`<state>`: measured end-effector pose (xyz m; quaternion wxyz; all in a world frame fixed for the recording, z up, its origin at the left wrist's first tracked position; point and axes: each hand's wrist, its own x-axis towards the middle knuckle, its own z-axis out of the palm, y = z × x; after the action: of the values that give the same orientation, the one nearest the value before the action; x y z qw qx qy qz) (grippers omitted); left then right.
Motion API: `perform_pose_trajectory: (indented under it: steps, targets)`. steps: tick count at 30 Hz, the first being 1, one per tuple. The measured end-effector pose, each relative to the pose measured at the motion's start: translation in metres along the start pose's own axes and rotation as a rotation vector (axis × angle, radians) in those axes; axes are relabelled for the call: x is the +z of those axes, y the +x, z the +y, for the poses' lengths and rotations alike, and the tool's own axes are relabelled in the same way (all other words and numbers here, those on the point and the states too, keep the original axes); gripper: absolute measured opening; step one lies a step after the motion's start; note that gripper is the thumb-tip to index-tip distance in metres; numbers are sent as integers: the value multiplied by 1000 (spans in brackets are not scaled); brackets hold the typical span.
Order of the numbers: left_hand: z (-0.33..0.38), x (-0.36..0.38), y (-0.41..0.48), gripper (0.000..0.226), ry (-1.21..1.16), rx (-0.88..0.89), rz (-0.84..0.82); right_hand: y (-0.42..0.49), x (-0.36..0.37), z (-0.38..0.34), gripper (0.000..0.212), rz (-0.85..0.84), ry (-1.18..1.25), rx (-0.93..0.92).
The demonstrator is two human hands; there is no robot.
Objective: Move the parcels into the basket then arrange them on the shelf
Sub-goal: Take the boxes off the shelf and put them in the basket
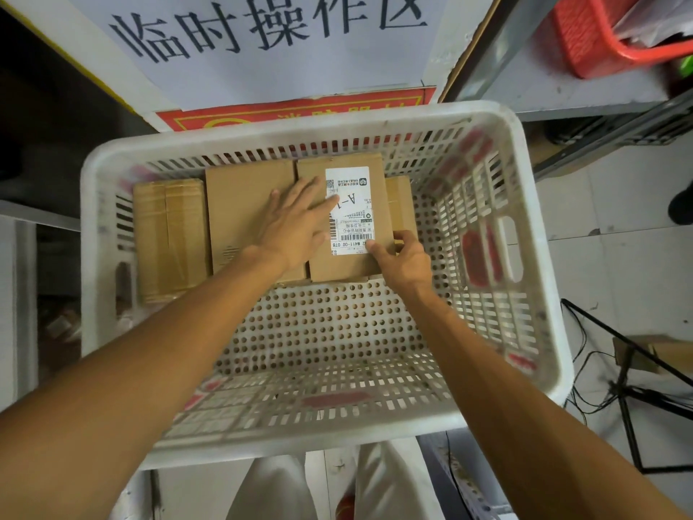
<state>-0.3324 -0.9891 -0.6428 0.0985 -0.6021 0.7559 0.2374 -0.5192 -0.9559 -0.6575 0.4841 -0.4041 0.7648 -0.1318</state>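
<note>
Left hand [296,225], fingers flat, is resting on the labelled parcel [350,219] at the basket's [545,294] 12 o'clock. Right hand [407,258] is pinching its corner, possibly risking a slip

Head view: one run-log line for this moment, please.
labelled parcel in white basket | left hand flat on it | right hand grips corner

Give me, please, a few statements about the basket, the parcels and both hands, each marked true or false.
1. The white basket holds several cardboard parcels. True.
2. The labelled parcel lies against the basket's near wall. False: it lies by the far wall.
3. The left hand rests flat, fingers straight, on the parcels. True.
4. The right hand hangs outside the basket. False: it grips the labelled parcel's near right corner.
5. The red basket sits inside the white one. False: it stands outside, at upper right.
</note>
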Motion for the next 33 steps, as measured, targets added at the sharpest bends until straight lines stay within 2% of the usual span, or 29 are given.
perform_pose_trajectory:
  steps: [3,8,11,13,17,25,29,33]
  targets:
    - [5,10,-20,69,3,-13,-24,-9,5,-2,50,46,0,22]
    - [-6,14,-62,68,-150,-3,-162,-35,1,-5,48,-95,-77,-4]
    - [-19,11,-77,61,-166,-5,-282,-51,-7,-8,44,-89,-109,-35]
    - [-22,-4,-91,58,-149,-11,-338,-69,-16,-18,43,-72,-114,-84]
    - [-28,-46,-114,47,-136,-19,-358,-103,-29,-55,49,-176,-86,-141]
    - [-61,-147,-167,38,-31,54,-234,-176,-36,-136,50,-167,-238,-340]
    - [-78,-194,-206,36,-26,34,-93,-210,-36,-176,49,-133,-368,-477]
    - [-96,-230,-254,37,-63,-27,35,-235,-31,-218,51,-170,-448,-607]
